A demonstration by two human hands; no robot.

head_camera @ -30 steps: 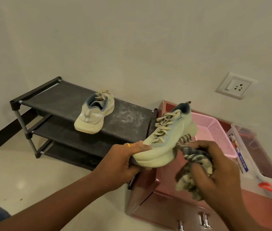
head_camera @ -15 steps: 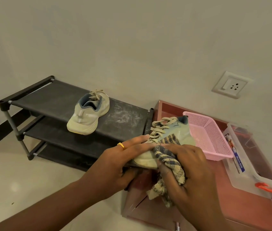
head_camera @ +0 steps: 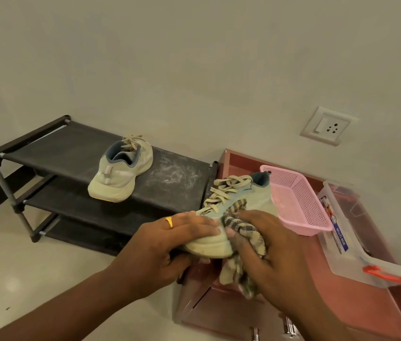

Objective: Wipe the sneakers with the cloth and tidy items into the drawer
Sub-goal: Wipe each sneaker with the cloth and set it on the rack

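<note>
Sneaker (head_camera: 256,203) lowered | left hand (head_camera: 169,242) grips toe | right hand (head_camera: 270,244) clutches cloth (head_camera: 245,230) | pink basket (head_camera: 302,212) alongside

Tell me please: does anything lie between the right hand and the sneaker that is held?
Only the cloth: the right hand presses it against the side of the held sneaker. The left hand grips the sneaker's toe directly, with nothing between.

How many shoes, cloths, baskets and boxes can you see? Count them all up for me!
Sneakers: 2, the far sneaker and the held sneaker
Cloth: 1
Pink basket: 1
Clear box: 1
Total: 5
</note>
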